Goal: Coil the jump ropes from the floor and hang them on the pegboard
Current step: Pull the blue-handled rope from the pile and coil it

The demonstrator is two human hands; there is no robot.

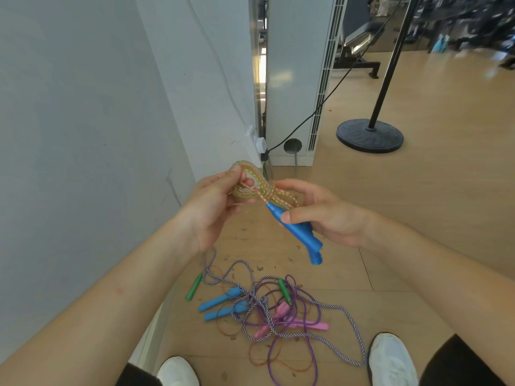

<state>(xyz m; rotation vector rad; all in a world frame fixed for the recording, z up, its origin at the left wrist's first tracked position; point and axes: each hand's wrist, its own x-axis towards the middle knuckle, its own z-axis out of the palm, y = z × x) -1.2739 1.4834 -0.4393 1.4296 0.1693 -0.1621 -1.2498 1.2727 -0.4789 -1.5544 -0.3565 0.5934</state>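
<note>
Above the tangled ropes (267,310) on the floor (418,218), both hands grip the yellow rope (250,188): left hand (214,207) its coil, right hand (320,215) its blue handles (299,232).

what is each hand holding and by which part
The left hand pinches the looped end of the yellow rope; the right hand grips its blue handles.
</note>
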